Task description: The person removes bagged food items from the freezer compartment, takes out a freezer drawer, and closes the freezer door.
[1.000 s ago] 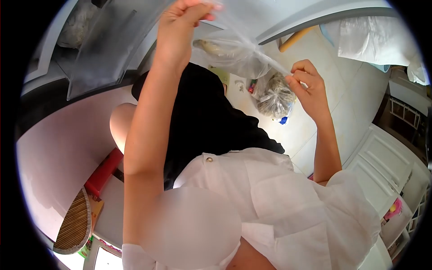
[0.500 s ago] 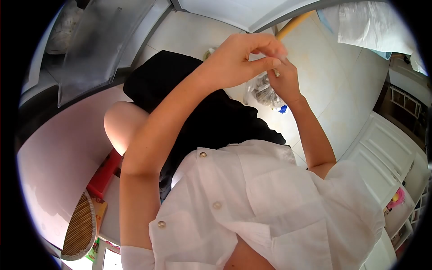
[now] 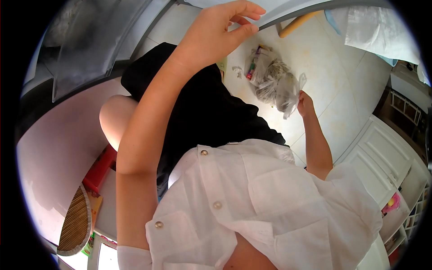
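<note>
My left hand (image 3: 220, 33) is raised at the top centre, near the edge of a white door, its fingers apart and bent with nothing between them. At the right, my right hand (image 3: 306, 103) is closed on the knotted top of a clear plastic bag (image 3: 286, 100). That bag hangs beside another clear bag (image 3: 268, 78) with dull grey-brown contents, which lies on the tiled floor. A small colourful package (image 3: 253, 63) shows at the left of the bags.
An open white door (image 3: 288, 9) spans the top. A frosted drawer (image 3: 90, 49) juts out at the upper left. An orange-yellow bar (image 3: 299, 23) lies near the door. White cabinets (image 3: 382, 153) stand at the right, a red object (image 3: 100, 171) at the left.
My hands have moved apart. My left hand went up and left, opening. My right hand moved down and right with the bag, which has come down beside the bag on the floor.
</note>
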`<action>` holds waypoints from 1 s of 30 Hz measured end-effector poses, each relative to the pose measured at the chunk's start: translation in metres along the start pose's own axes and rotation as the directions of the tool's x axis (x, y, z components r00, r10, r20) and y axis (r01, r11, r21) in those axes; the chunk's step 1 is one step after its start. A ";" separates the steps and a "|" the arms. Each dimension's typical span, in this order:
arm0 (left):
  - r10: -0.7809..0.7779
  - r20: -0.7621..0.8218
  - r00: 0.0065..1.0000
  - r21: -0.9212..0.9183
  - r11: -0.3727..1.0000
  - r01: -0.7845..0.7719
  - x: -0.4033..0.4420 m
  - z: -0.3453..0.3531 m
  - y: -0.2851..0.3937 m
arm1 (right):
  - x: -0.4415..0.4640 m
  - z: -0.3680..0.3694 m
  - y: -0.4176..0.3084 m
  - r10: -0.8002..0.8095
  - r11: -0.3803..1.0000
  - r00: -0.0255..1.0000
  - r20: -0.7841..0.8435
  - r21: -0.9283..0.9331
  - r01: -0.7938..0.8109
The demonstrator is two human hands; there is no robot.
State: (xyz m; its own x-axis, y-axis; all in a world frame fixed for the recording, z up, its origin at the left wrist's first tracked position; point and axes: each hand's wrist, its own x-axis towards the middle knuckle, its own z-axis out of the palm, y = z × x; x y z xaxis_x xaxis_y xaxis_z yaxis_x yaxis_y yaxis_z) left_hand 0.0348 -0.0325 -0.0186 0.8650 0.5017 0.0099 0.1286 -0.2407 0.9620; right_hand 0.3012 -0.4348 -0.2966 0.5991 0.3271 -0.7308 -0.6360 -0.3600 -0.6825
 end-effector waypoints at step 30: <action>-0.012 -0.106 0.994 0.029 0.999 0.015 -0.011 -0.010 -0.025 | 0.005 0.047 0.041 0.311 0.848 0.869 -0.385 -0.301 -0.437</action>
State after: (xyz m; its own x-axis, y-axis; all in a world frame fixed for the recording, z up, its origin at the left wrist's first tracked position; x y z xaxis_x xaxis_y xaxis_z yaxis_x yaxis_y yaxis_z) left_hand 0.0175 -0.0238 -0.0399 0.8069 0.5901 0.0272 0.1558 -0.2570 0.9538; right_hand 0.2556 -0.4065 -0.3287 0.5095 -0.1640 -0.8447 -0.6547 -0.7109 -0.2569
